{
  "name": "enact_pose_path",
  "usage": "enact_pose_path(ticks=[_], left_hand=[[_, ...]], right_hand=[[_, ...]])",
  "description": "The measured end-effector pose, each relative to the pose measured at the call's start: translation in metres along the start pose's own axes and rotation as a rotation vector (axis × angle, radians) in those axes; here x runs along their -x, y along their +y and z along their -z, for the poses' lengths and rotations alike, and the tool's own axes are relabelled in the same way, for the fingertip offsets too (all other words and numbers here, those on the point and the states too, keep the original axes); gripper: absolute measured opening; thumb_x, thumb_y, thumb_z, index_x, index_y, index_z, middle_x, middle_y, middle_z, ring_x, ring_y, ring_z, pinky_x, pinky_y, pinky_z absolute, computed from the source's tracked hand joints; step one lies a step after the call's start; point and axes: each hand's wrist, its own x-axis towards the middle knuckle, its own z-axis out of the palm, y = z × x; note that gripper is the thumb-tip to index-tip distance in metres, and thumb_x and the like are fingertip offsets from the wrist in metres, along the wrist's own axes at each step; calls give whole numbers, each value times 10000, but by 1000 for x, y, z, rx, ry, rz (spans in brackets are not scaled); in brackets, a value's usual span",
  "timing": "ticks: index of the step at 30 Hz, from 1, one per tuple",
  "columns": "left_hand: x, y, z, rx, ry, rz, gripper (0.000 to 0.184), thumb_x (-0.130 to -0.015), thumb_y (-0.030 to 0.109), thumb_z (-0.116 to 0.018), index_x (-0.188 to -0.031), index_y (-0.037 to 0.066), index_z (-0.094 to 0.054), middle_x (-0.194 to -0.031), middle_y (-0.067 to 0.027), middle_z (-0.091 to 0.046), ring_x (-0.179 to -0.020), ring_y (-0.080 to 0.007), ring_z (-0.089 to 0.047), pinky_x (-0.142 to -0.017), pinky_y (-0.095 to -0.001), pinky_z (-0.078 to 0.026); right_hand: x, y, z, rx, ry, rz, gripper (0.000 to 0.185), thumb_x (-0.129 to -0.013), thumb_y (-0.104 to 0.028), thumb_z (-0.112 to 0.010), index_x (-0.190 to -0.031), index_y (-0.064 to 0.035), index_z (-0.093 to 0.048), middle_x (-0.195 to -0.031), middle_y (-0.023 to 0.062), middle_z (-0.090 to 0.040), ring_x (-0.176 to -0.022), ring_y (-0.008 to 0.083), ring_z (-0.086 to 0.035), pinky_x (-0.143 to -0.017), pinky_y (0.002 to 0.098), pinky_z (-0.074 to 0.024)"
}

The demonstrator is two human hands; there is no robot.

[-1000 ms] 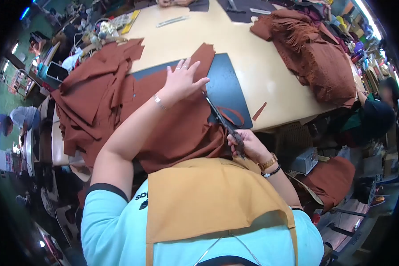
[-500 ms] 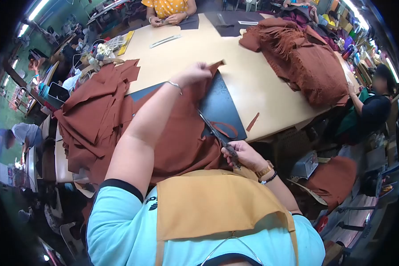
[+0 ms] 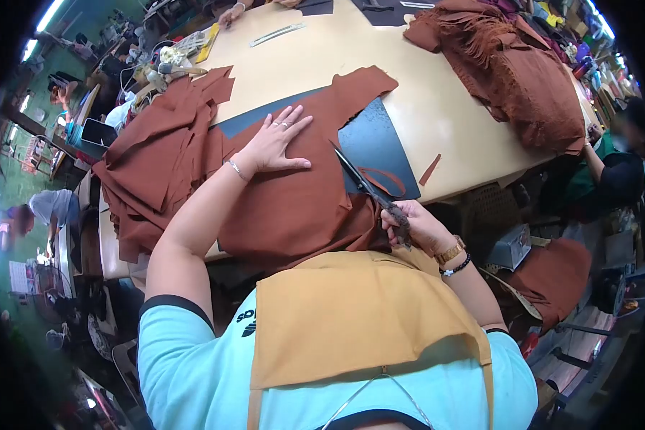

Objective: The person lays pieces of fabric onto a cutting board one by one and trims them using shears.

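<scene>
A broad, smooth, cream-coloured table (image 3: pixel 423 86) with a faint sheen is overlaid by rust-brown material. Nearest the person, whose front is covered by a smooth mustard apron (image 3: pixel 365 322), a matte, supple rust-brown sheet (image 3: pixel 294 201) is spread; it is gathered into soft folds at its lower right, and a tongue with an irregular edge is extended toward the far side. At the right, a thick bundle (image 3: pixel 516 93) of the same colour is heaped, its upper part broken into shaggy fringes. At the left, flat, angular pieces are layered in a stack (image 3: pixel 158 150) with sharp corners. A straight-edged, dark blue-grey mat (image 3: pixel 383 143) is partly covered by the sheet.

The left hand (image 3: pixel 276 143) is laid flat on the sheet, its fingers spread wide. The right hand (image 3: pixel 408 222) is closed around the dark, rough-looking handles of long scissors (image 3: pixel 362 179), whose slender metal blades are pointed away from the body, beside the sheet's cut edge; how far they are parted cannot be told. Beyond, a narrow pale strip (image 3: pixel 276 34) is laid on the table. A thin wedge-shaped scrap (image 3: pixel 430 170) is left just beside the mat.
</scene>
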Motion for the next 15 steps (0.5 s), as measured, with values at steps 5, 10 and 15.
enact_pose_path(ticks=[5, 10, 15], left_hand=[[9, 18, -7, -18, 19, 54, 1038, -726, 766, -585, -1522, 190, -250, -1592, -145, -149, -1462, -369, -133, -1127, -625, -137], [16, 27, -9, -30, 44, 106, 1029, -734, 772, -568, -1522, 192, -249, -1587, -149, -164, -1462, -364, -135, -1133, -612, -138], [23, 33, -14, -47, 76, 188, 1022, -737, 771, -564, -1520, 192, -257, -1585, -149, -174, -1462, -357, -142, -1130, -616, -142]], right_hand=[[-6, 1, 3, -1, -20, -11, 287, -891, -348, -687, -808, -85, -608, -670, -16, -604, -548, 82, -585, -516, 226, -480], [-6, 4, 7, -48, -59, -12, 232, -888, -290, -698, -922, -71, -628, -785, -11, -617, -633, 70, -605, -557, 233, -516], [-4, 9, 4, -56, -27, 43, 253, -896, -314, -689, -884, -72, -615, -769, -13, -616, -617, 67, -602, -552, 227, -515]])
